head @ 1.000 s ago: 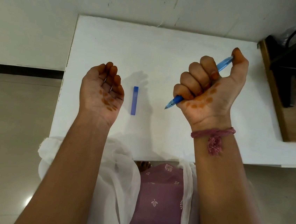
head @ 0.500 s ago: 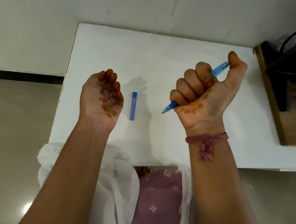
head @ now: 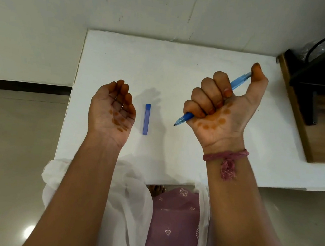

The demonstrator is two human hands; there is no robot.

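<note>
Pen (head: pixel 188 116) — light blue; small box (head: pixel 146 119) — blue; table (head: pixel 183 65) white; wrist thread (head: pixel 225 156) pink.

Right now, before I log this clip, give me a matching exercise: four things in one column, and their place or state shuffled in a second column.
Things
1. blue pen
2. blue case
3. left hand
4. pink thread band

Place or state
A. tied round the wrist below the right hand
B. palm up, fingers loosely curled, holding nothing
C. held in the right hand's fist, tip sticking out below the little finger
D. lying flat on the white table, between the two hands

Pairs: 1-C, 2-D, 3-B, 4-A
</note>
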